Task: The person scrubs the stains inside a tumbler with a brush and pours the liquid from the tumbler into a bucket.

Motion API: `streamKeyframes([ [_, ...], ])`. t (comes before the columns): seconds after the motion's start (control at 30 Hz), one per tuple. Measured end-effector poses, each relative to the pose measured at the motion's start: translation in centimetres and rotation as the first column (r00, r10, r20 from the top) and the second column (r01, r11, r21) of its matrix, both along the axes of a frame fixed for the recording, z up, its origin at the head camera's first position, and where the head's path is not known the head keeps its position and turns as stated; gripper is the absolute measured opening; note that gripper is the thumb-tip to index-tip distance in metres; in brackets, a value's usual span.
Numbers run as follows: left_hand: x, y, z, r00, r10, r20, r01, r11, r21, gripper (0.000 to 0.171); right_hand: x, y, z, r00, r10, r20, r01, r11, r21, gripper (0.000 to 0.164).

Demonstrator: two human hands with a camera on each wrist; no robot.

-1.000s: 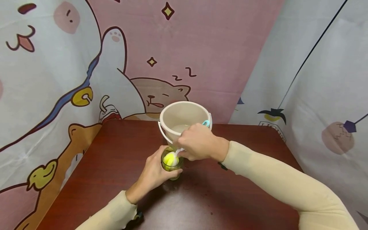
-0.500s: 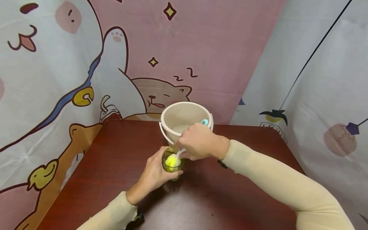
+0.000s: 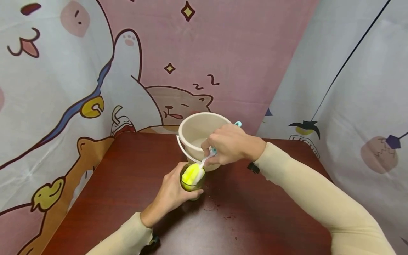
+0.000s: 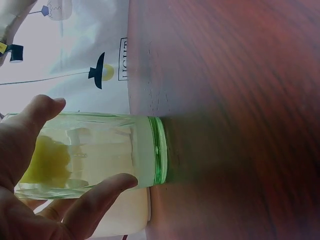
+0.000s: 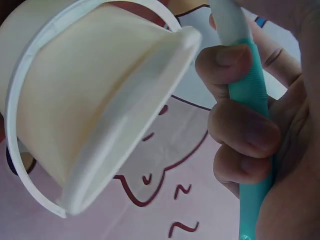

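My left hand (image 3: 172, 189) grips a clear green-tinted drinking glass (image 4: 107, 155) round its side. In the left wrist view the glass's thick base is close over the brown table. The fingers of my right hand (image 3: 229, 143) curl round the teal handle of a sponge cup brush (image 5: 250, 90). Its yellow and white sponge head (image 3: 192, 173) sits in the mouth of the glass, with the white neck slanting up to the right. In the left wrist view, yellow sponge shows through the glass near its top.
A beige bucket (image 3: 191, 131) with a white bail handle (image 3: 182, 147) stands just behind the glass, partly covered by my right hand. Drops lie on the brown table (image 3: 143, 159) right of the glass. A cartoon-printed cloth (image 3: 239, 53) hangs round the table's back and sides.
My right hand has risen up and to the right, drawing the sponge head higher in the glass. More drops show on the table. My left hand stays nearly in place round the glass.
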State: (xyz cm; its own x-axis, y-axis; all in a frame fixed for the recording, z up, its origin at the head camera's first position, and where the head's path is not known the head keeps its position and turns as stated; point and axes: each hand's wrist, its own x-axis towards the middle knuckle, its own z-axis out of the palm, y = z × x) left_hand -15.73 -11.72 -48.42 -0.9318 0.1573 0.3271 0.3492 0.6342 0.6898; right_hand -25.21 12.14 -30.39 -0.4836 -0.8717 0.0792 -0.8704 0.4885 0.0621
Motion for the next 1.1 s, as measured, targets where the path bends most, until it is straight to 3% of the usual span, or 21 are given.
streamKeyframes([
  [0.1,0.1,0.0,0.0,1.0,0.005,-0.006,-0.005,1.0,0.0,0.091,-0.1,-0.6,-0.5,1.0,-0.008,0.014,0.008,1.0,0.019,0.026],
  [0.33,0.1,-0.1,0.1,1.0,0.008,-0.016,-0.008,1.0,0.012,0.09,0.3,-2.7,-1.7,0.998,0.052,-0.044,-0.047,0.993,0.11,0.028],
  [0.5,0.1,-0.1,0.0,1.0,0.012,-0.013,-0.012,1.0,0.008,0.089,0.4,-3.3,-1.1,0.987,0.102,-0.127,-0.078,0.981,0.179,0.028],
  [0.7,0.1,0.0,0.0,1.0,0.015,-0.019,-0.015,1.0,0.01,0.09,0.8,-3.9,1.5,0.941,0.225,-0.253,-0.156,0.951,0.266,0.031],
  [0.93,0.0,-0.1,0.1,1.0,0.018,-0.005,-0.018,1.0,0.002,0.093,1.2,-5.2,3.6,0.85,0.348,-0.396,-0.211,0.913,0.349,0.021],
  [1.1,0.1,0.0,0.0,1.0,0.015,0.023,-0.016,1.0,0.01,0.092,1.3,-6.1,3.9,0.86,0.353,-0.369,-0.204,0.9,0.384,0.028],
])
